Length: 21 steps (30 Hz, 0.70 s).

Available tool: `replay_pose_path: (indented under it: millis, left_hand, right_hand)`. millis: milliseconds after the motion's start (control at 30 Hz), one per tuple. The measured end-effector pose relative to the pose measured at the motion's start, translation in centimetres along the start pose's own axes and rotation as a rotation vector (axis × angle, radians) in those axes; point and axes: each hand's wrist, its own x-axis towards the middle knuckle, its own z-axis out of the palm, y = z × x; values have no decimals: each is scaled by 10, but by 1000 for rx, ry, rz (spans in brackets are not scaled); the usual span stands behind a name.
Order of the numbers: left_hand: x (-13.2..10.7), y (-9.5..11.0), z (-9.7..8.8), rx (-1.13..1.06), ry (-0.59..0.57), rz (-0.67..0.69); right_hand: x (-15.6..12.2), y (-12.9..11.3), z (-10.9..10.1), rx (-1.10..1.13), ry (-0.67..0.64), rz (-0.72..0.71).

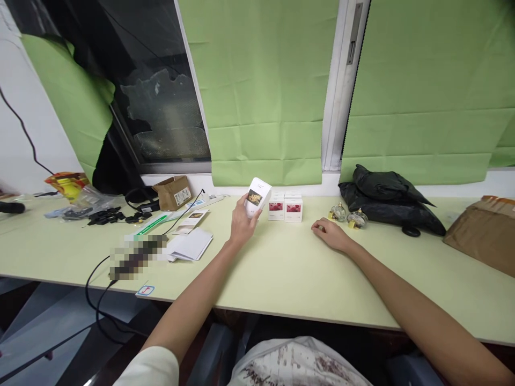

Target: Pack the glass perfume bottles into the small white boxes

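Note:
My left hand (242, 222) is wrapped round a small white carton (261, 187) with a food-like picture on its front, holding it tilted above the table. Just right of it stand several small white boxes (293, 209) with pink-red pictures, grouped together and upright. My right hand (330, 234) rests on the table with its fingers curled in and nothing visible in them. Close beyond that hand lie two clear glass bottles (357, 219) with gold-coloured parts.
Flattened white cartons (191, 244) and a power strip (139, 257) with black cables lie at left. Behind are an open brown box (173, 193) and small black parts (105, 215). Black plastic bags (386, 198) and a brown paper package (483, 233) sit at right.

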Motion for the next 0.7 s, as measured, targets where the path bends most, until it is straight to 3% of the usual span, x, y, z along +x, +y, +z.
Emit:
replay_pose_path:
  millis: [267,500,700]
  left_hand:
    - [-8,17,5,-67,-78,77]
    - [-16,30,13,-133,-167,180]
    - [-21,38,18,-180,-246,282]
  right_hand:
    - [-4,-14,-1,4,-36,-11]
    - [-9,-50,1,93,-68,-87]
    - [-14,-79,1,208,-6,-123]
